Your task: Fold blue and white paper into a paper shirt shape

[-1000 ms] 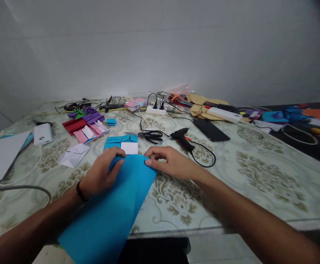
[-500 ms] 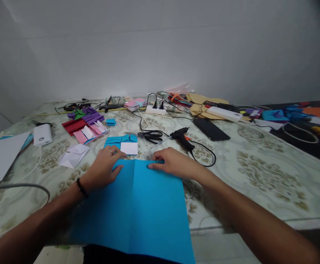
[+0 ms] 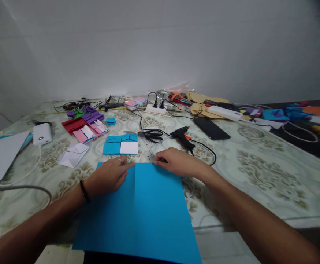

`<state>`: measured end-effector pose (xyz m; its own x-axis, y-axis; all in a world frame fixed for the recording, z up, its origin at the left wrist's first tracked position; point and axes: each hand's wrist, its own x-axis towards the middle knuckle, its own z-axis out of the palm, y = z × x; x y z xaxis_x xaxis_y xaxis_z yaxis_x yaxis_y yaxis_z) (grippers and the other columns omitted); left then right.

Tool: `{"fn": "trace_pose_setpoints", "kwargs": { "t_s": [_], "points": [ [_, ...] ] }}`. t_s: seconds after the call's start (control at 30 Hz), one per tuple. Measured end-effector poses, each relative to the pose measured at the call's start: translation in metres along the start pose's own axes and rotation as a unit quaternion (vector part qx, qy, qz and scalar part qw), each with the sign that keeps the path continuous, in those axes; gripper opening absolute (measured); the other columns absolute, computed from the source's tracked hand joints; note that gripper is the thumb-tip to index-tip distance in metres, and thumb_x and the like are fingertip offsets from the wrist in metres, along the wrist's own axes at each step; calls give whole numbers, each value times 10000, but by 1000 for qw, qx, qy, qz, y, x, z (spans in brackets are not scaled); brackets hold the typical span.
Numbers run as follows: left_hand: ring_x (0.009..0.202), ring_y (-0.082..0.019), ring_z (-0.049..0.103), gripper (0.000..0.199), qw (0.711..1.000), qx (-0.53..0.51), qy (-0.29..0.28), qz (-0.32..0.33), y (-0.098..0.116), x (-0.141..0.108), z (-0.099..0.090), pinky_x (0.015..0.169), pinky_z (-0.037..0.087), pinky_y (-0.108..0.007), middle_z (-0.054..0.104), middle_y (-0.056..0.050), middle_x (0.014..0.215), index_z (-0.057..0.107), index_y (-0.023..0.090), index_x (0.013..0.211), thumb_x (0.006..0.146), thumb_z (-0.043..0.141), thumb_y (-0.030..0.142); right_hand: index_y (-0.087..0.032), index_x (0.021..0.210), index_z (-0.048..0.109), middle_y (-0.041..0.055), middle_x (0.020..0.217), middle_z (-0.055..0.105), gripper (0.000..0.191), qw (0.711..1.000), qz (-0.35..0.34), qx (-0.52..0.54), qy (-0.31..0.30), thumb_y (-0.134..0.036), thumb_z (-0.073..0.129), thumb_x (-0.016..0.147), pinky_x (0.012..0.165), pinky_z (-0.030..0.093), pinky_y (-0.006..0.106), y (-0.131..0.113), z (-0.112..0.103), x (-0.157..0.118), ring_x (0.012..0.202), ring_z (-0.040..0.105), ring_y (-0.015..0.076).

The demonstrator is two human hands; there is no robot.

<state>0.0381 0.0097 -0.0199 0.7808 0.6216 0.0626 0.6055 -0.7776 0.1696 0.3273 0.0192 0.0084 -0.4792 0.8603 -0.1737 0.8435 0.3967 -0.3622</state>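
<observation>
A large blue sheet of paper with a crease down its middle lies in front of me, its near edge hanging past the table's front. My left hand rests on its far left part, index finger stretched out to the crease at the top edge, thumb apart. At the far edge, right of the crease, my right hand pinches the sheet between thumb and fingers. Just beyond the sheet is a folded blue and white paper piece. Behind it lie black-handled scissors.
A black glue gun and a black phone lie right of the scissors. Pink, red and purple folded papers, a white folded paper and a white power bank are at left. A power strip stands farther back.
My left hand has slid right and slightly nearer, its index finger now at the crease. The sheet's far edge has come slightly nearer and lies flatter; my right hand has shifted slightly right.
</observation>
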Motion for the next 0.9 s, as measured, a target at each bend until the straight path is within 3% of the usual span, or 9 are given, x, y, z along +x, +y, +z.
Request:
{"fn": "trace_pose_setpoints", "kwargs": {
  "t_s": [0.2, 0.47, 0.73, 0.9],
  "points": [
    [1029, -324, 649, 488, 999, 35, -9, -8, 7, 2, 0, 877, 565, -492, 643, -187, 1258, 588, 146, 1429, 958, 462, 138, -190, 814, 704, 69, 776, 730, 237, 1000, -11, -2, -19, -314, 589, 980, 589, 317, 294, -2, 0, 0, 689, 612, 195],
    [1027, -308, 675, 474, 998, 49, -19, -23, 13, 4, -5, 874, 578, -460, 655, -165, 1266, 611, 177, 1404, 946, 499, 134, -186, 850, 690, 80, 829, 733, 220, 999, -12, -18, -36, -297, 568, 995, 603, 321, 295, -1, 0, 0, 727, 614, 201],
    [1065, -313, 687, 496, 991, 92, -83, -46, 18, 7, -13, 879, 589, -473, 635, -172, 1335, 547, 163, 1473, 986, 452, 146, -180, 884, 693, 84, 857, 738, 204, 997, -11, -39, -67, -303, 575, 995, 599, 299, 284, -3, -4, 0, 758, 624, 205],
    [1098, -319, 671, 479, 994, 85, -65, -26, 14, 4, -8, 923, 574, -490, 625, -176, 1341, 531, 155, 1490, 1017, 476, 216, -177, 880, 700, 75, 850, 742, 222, 998, -6, -27, -63, -329, 581, 989, 591, 308, 278, 1, -3, 1, 743, 624, 197]
  ]
}}
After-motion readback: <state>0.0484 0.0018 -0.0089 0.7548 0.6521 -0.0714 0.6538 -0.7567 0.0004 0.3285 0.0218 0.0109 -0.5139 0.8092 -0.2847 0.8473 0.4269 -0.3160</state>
